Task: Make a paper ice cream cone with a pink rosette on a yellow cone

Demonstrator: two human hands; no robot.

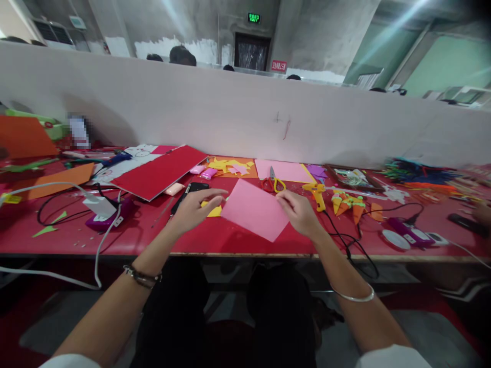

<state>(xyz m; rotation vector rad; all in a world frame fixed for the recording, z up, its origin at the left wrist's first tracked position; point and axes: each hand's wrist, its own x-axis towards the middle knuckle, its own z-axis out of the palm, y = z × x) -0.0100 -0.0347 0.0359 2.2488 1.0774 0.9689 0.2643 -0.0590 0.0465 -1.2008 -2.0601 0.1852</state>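
Note:
A pink sheet of paper (255, 209) is held tilted above the red table, its upper right corner pinched by my right hand (299, 212). My left hand (197, 207) hovers by the sheet's left side, thumb and fingers apart, with nothing in it. Under that hand lie a dark phone (198, 187) and a piece of yellow paper (211, 209). Just behind the pink sheet are scissors with red and yellow handles (279, 185). A yellow glue gun (317, 196) rests to the right of my right hand.
A large red board (161, 171) lies at the left, near a purple power strip (109, 214) with cables. Yellow paper scraps (230, 166) are at the back. Orange and yellow paper cones (348, 203) and another purple power strip (410, 232) lie right. A white partition (238, 112) stands behind.

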